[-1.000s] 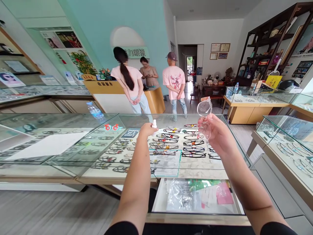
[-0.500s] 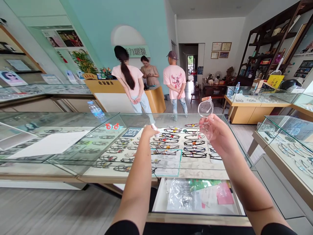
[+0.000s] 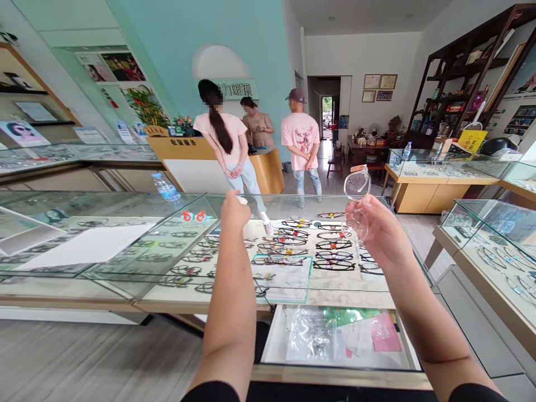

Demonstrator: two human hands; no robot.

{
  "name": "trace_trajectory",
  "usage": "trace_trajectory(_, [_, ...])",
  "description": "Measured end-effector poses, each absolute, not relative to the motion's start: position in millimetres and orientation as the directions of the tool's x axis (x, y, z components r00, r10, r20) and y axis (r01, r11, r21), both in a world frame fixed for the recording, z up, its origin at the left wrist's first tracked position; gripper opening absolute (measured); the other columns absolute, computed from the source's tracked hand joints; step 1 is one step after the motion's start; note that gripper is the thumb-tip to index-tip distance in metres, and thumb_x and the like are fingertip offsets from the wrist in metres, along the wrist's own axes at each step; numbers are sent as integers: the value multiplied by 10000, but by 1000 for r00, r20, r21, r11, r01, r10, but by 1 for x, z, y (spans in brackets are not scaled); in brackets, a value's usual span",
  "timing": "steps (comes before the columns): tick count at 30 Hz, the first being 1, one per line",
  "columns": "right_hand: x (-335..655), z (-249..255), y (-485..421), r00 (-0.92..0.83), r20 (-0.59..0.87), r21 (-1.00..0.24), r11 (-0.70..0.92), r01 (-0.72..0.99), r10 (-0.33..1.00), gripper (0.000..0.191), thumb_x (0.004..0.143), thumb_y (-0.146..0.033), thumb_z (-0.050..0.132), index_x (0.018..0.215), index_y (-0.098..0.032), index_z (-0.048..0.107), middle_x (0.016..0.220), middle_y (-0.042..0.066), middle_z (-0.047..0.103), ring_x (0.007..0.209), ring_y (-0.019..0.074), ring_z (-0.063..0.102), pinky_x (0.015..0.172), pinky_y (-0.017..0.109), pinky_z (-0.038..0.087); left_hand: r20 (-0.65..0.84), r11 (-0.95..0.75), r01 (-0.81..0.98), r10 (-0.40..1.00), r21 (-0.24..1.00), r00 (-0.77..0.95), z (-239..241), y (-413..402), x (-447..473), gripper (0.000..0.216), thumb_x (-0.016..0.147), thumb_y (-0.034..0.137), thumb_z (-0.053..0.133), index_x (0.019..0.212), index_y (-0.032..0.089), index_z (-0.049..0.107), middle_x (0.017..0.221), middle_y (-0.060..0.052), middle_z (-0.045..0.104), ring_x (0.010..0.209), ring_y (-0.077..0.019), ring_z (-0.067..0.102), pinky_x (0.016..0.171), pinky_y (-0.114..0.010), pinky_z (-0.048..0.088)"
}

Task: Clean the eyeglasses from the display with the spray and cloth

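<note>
In my right hand I hold clear-framed eyeglasses upright above the glass counter, pinched between thumb and fingers. Droplets cover the upper lens, and an orange-brown piece shows at its top edge. My left hand is closed over the counter, its back toward me. Something white peeks out past its fingers, too hidden to name. Just right of that hand a small white bottle stands upright on the glass, apart from the fingers. Rows of eyeglass frames lie beneath the glass.
An open drawer below the counter holds plastic bags and papers. A white sheet and a water bottle are on the counter to the left. Three people stand around the reception desk. Another display case is at right.
My left hand has let go of the small white bottle and moved left, leaving it standing on the counter. My right hand and the eyeglasses have shifted slightly right.
</note>
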State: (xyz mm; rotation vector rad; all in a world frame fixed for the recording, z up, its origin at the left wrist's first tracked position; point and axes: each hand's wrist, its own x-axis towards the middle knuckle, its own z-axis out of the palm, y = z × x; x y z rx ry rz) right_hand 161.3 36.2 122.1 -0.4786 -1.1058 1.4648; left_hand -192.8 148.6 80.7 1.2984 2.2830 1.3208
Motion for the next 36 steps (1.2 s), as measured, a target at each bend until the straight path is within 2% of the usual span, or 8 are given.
trace_trajectory(3, [162, 122, 36, -236, 306, -832, 139, -537, 922, 331, 815, -454, 908, 786, -251, 648, 925, 0, 762, 772, 140, 637, 612, 269, 454, 316, 16, 532, 790, 846, -526, 96, 138, -176, 614, 1018, 90, 503, 1604, 253, 426, 1370, -101, 768, 1170, -250, 775, 1043, -431, 628])
trace_trajectory(6, [161, 123, 34, -217, 309, -819, 143, -556, 926, 350, 778, -451, 933, 767, -247, 648, 896, -3, 757, 755, 131, 629, 585, 255, 430, 441, -361, 270, 824, 893, -356, 109, 120, -146, 400, 1024, 184, 521, 1419, 247, 537, 1263, -95, 804, 1016, -230, 795, 874, -377, 651])
trace_trajectory(10, [161, 126, 29, -215, 318, -815, 150, -560, 923, 363, 760, -460, 953, 757, -249, 657, 872, -10, 755, 751, 129, 625, 617, 251, 458, 511, -493, 137, 841, 859, -177, 125, 86, -102, 270, 1010, 470, 662, 1128, 227, 665, 1160, -104, 823, 847, -207, 751, 719, -315, 594])
trace_trajectory(15, [160, 127, 24, -187, 395, -810, 245, -533, 899, 311, 838, -460, 894, 777, -267, 658, 906, 2, 762, 857, 171, 667, 797, 319, 543, 470, -472, 84, 882, 878, 36, 135, 54, -61, 522, 930, 720, 730, 1090, 228, 791, 884, -39, 766, 665, -150, 627, 594, -263, 485])
trace_trajectory(20, [154, 127, 19, -163, 451, -778, 297, -554, 877, 283, 863, -454, 887, 800, -274, 678, 906, -12, 776, 915, 188, 686, 944, 363, 533, 464, -466, 117, 885, 877, 48, 133, 44, -39, 609, 826, 786, 804, 1055, 222, 834, 861, -44, 767, 742, -168, 654, 661, -272, 504])
trace_trajectory(27, [148, 121, 18, -125, 495, -742, 343, -576, 860, 263, 896, -433, 860, 826, -282, 656, 905, -23, 770, 933, 202, 699, 962, 386, 526, 443, -443, -10, 895, 896, 51, 137, 38, -26, 598, 628, 701, 989, 846, 202, 742, 761, -9, 702, 707, -154, 610, 626, -255, 482])
trace_trajectory(31, [148, 120, 21, -88, 497, -739, 368, -565, 863, 260, 899, -447, 853, 838, -291, 654, 919, -11, 767, 906, 214, 682, 894, 393, 545, 425, -416, -91, 899, 905, 106, 138, 37, -23, 625, 634, 727, 977, 798, 203, 678, 710, 25, 624, 655, -124, 541, 595, -237, 438])
trace_trajectory(36, [147, 120, 20, -75, 452, -756, 337, -561, 889, 280, 849, -453, 903, 812, -286, 681, 1068, 12, 768, 1136, 225, 689, 1055, 385, 521, 426, -406, -138, 887, 903, 176, 135, 36, -17, 612, 705, 740, 936, 825, 210, 655, 710, 34, 588, 636, -114, 520, 591, -240, 432])
